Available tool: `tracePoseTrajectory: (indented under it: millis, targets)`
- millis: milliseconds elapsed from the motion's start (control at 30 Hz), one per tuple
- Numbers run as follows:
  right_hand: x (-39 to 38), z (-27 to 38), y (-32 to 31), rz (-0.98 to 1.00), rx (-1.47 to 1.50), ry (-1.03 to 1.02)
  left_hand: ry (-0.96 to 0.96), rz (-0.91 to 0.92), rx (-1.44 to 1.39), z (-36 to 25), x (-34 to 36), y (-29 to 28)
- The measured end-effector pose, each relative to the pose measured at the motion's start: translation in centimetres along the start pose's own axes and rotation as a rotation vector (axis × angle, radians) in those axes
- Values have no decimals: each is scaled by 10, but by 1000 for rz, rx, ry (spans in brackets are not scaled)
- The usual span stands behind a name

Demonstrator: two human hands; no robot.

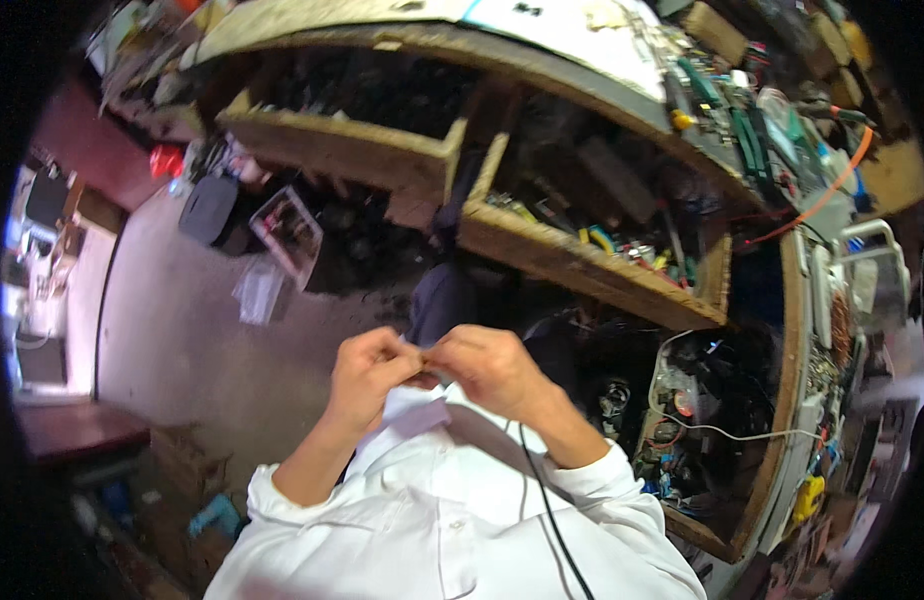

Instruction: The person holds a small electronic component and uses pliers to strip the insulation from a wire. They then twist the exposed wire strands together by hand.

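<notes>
My left hand (370,372) and my right hand (489,368) meet in front of my white shirt (452,510), at the middle of the view. The fingers of both are closed in a pinch, tips nearly touching. Between them is something small and brownish (425,366), mostly covered by the fingers and too small to name. A black cable (547,490) runs down the shirt past my right forearm.
Ahead is a wooden workbench with two open drawers (582,268) holding tools and parts. Pliers (750,140) and other tools crowd the bench top at right. A lower wooden bin (747,500) holds clutter. A grey container (210,210) and plastic bag (259,290) lie on the floor.
</notes>
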State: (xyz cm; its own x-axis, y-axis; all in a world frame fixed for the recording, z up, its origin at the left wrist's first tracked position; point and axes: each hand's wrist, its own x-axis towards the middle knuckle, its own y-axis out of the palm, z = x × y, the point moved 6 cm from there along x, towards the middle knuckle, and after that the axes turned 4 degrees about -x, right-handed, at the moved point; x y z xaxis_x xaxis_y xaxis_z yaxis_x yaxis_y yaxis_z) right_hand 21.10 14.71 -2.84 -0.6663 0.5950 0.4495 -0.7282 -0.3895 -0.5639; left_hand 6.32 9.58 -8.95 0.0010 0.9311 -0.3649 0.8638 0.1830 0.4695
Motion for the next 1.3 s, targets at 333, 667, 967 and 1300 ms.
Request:
tracePoseTrajectory:
  millis: [333, 667, 967, 1300]
  targets:
    - [-4, -11, 3, -7, 144, 140, -32, 24, -2, -5, -1, 0]
    - [-10, -23, 6, -85, 237, 233, -46, 67, 49, -14, -4, 7]
    - [-23, -28, 21, -160, 568, 421, 159, -34, 394, -26, -18, 13]
    - [-32, -31, 28, -204, 869, 546, 281, -49, 495, -31, -23, 18]
